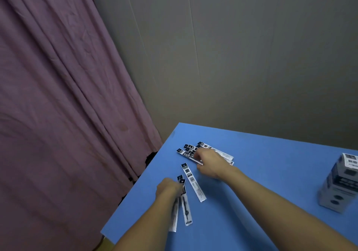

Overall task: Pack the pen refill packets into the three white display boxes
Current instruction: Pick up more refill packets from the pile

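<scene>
The person is leaning over the corner of the blue table [261,173], gathering refill packets. The left hand [167,189] is curling its fingers round a couple of packets [184,206], which are sticking out below the fist towards the table edge. The right hand [210,164] is reaching into the loose heap of packets [188,151] near the far corner and seems to be pinching one or more at its near side, though the fingers are turned away and I cannot tell for sure. One single packet [193,182] is lying flat between the two hands. To do this well, I would say the packets should be squared into one bundle, printed ends together, before being carried over. At the right edge a white display box [338,184] is standing upright, well apart from the hands; whether anything is in it I cannot tell, and no other boxes are showing.
</scene>
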The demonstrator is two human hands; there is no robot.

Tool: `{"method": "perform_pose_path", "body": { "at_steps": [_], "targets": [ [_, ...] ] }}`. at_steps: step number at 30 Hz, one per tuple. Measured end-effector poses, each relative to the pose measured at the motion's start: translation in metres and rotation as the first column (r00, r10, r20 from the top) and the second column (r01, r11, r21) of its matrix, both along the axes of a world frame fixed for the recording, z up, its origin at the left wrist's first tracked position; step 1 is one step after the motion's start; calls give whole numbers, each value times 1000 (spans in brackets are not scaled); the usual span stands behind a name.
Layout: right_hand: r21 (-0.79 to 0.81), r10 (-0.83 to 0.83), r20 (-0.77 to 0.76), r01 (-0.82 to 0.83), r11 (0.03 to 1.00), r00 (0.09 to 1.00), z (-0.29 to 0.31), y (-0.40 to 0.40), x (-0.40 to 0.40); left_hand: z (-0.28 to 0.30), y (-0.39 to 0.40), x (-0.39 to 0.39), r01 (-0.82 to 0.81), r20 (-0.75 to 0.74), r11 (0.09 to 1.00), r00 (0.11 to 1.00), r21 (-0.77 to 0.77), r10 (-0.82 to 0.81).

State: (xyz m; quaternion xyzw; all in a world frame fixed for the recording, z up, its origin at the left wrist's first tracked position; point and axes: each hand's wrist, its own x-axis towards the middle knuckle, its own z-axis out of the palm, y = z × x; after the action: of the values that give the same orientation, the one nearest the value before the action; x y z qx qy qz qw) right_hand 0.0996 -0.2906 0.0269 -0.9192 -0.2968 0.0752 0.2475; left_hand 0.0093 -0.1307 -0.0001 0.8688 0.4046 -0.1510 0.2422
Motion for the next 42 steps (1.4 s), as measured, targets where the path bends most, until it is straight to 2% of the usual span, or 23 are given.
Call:
{"method": "perform_pose_path", "body": {
  "at_steps": [4, 10, 13, 16, 19, 21, 24, 27, 29, 36, 42],
  "targets": [
    [-18, 15, -4, -15, 1000, 1000, -2, 8, -4, 5, 10, -12, -23, 5, 1000, 1000, 13, 23],
    [-60, 31, -20, -33, 998, 999, -4, 17, -7, 14, 29, -22, -37, 49, 997, 998, -64, 41],
    [-76, 36, -36, -39, 996, 999, -8, 21, -12, 15, 34, -30, -44, 53, 983, 997, -178, 54],
    [-100, 41, -45, -45, 994, 998, -12, 23, -16, 10, 38, -37, -99, 115, 931, 982, -352, 148],
    [-120, 34, -49, -40, 992, 998, -16, 24, -20, 7, 41, -41, -150, 170, 891, 955, -429, 243],
    [-124, 30, -45, -36, 992, 999, -16, 24, -23, 8, 42, -40, -149, 176, 896, 954, -419, 241],
    [-116, 24, -50, -29, 993, 998, -15, 25, -27, 11, 41, -41, -84, 143, 930, 979, -357, 143],
    [-123, 2, -55, -9, 992, 998, -13, 21, -33, 13, 37, -43, 23, 44, 980, 999, -200, -15],
    [-128, -18, -61, 10, 992, 998, -10, 14, -37, 10, 36, -43, 66, 21, 990, 998, -121, -64],
    [-202, -181, -83, 162, 966, 980, 3, -16, -67, 27, 41, -45, 151, 100, 982, 985, -110, -141],
    [-308, -343, -34, 317, 897, 939, 11, -42, -111, 54, 39, -52, 305, 269, 942, 927, -142, -260]
  ]
}}
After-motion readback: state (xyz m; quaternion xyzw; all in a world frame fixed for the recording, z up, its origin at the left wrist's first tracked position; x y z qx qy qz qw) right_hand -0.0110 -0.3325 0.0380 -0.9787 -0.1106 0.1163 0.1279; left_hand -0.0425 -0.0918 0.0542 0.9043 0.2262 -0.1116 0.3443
